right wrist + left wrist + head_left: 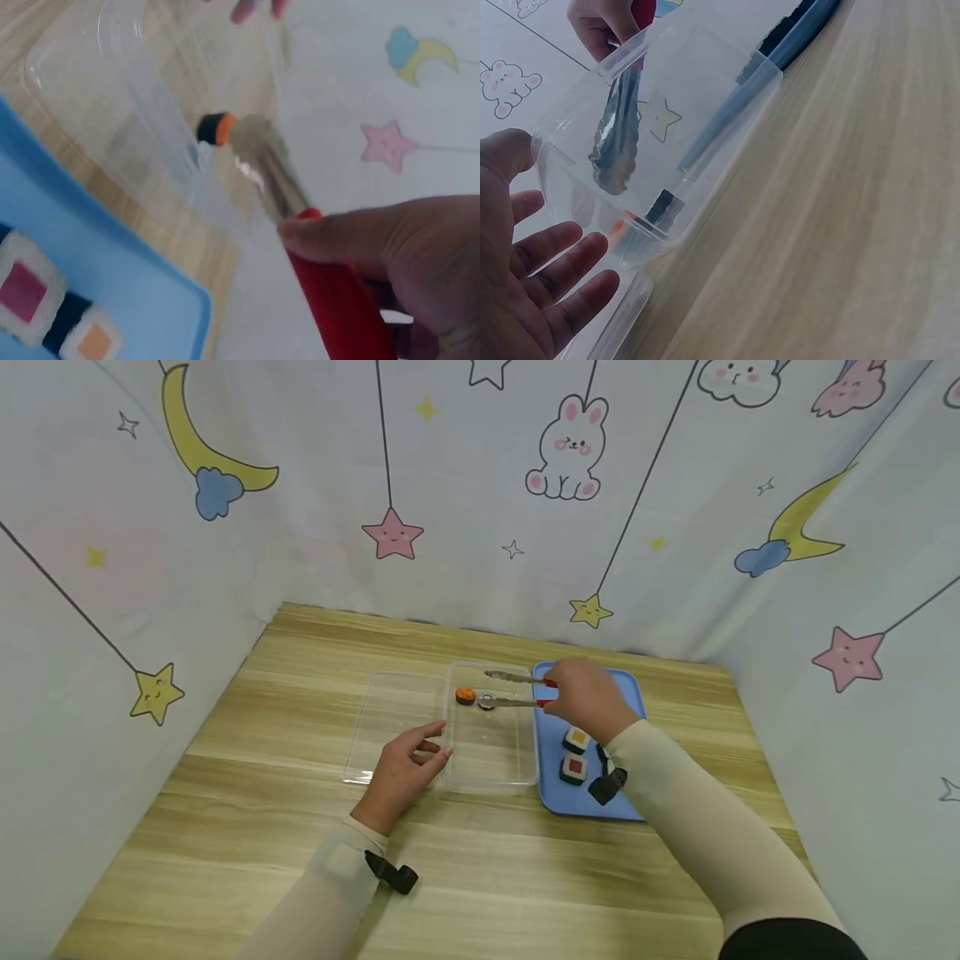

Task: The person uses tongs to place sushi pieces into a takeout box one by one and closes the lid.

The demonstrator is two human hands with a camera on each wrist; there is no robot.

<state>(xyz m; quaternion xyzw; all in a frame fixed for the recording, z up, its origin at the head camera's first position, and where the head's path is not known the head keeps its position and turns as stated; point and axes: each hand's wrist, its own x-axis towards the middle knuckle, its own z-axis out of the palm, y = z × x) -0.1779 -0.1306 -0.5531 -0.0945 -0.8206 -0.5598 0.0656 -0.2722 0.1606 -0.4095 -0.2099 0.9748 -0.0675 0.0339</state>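
My right hand (592, 697) grips red-handled metal tongs (326, 296) over the clear plastic box (491, 760). The tong arms are spread apart in the head view. A toy sushi piece with an orange top (465, 696) sits inside the box toward its far left corner. Beside it, under one tong tip, is a small dark-sided piece (487, 702), partly covered by the metal. My left hand (401, 772) is at the box's left side, fingers spread and loosely bent. Its thumb (514, 150) is right at the box rim, and the palm holds nothing.
The box's clear lid (393, 727) lies to its left. On the right, a blue tray (555, 797) bears sushi rolls, one with a yellow centre (576, 740) and one with a red centre (573, 768). My right forearm covers part of the tray. Patterned curtains surround the wooden table (465, 877).
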